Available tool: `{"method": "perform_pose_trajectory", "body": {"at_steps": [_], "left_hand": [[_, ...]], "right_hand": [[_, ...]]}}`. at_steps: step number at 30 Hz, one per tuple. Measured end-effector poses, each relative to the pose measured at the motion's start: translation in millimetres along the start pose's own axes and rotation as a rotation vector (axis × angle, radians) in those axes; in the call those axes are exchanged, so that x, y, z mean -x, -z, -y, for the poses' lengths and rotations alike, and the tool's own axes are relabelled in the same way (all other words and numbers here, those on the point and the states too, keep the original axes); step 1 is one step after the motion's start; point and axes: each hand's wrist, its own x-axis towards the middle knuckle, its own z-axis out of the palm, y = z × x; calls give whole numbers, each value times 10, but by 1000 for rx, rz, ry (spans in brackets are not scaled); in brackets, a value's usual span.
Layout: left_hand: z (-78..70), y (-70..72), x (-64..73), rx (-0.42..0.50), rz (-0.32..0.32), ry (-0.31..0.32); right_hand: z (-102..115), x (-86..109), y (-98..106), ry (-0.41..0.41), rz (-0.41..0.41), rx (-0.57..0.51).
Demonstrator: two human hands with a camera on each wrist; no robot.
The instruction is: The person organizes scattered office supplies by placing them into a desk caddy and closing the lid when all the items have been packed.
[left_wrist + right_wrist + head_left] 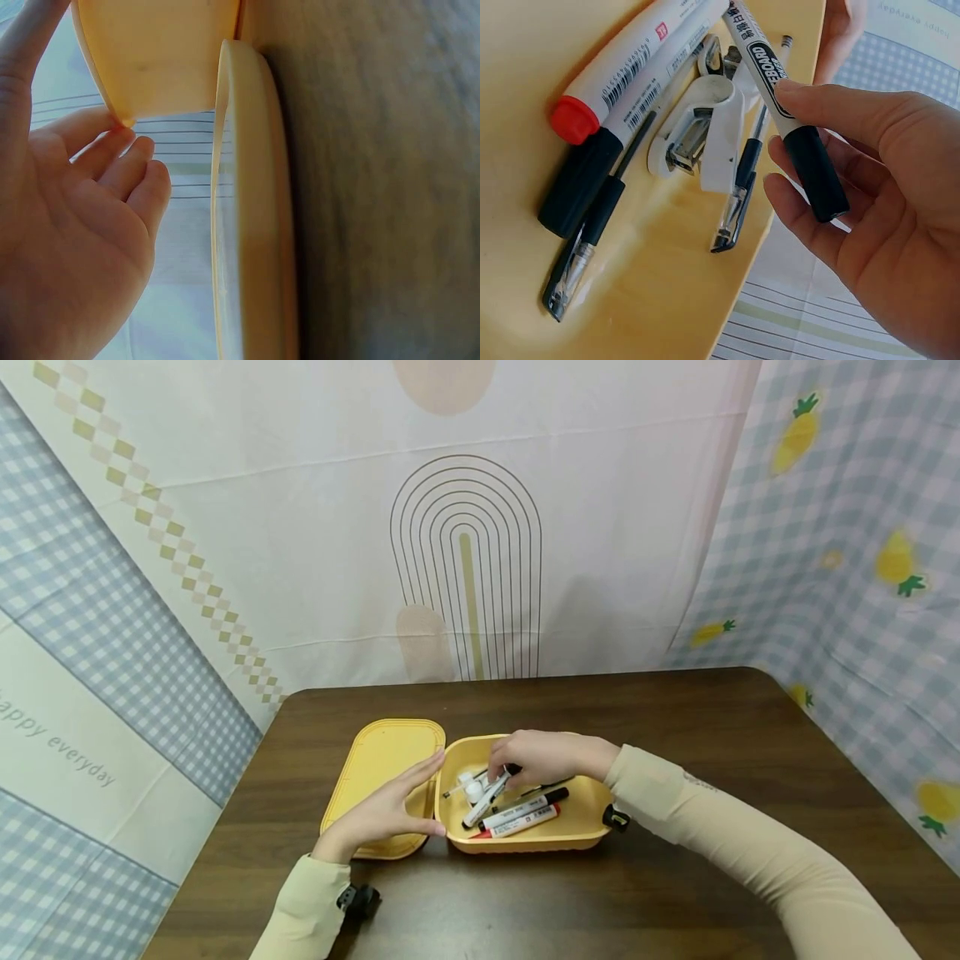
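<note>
My right hand (543, 756) pinches a black-capped whiteboard marker (761, 64) between thumb and fingers, tilted over the yellow box (588, 818). My left hand (382, 814) is at the box's left end, with the fingers extended and the thumb spread toward the near corner. Its fingertips touch the rim in the left wrist view. Inside the box lie a red-capped marker (604, 90), another black-capped marker (577, 180), a white stapler (721, 142) and two black gel pens, one pen (592, 217) beside the markers and the other pen (735, 202) beyond the stapler.
The yellow lid (386, 747) lies flat on the dark wooden table (675, 718), left of the box and partly under the left hand. A patterned cloth (315, 527) hangs behind the table, with checked cloth on both sides.
</note>
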Motion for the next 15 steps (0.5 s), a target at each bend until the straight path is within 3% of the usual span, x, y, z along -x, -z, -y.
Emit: {"method": "perform_pose_trajectory", "body": {"at_steps": [15], "left_hand": [[-16, 9, 7, -4, 5, 3]], "right_hand": [[32, -20, -30, -9, 9, -5]]}}
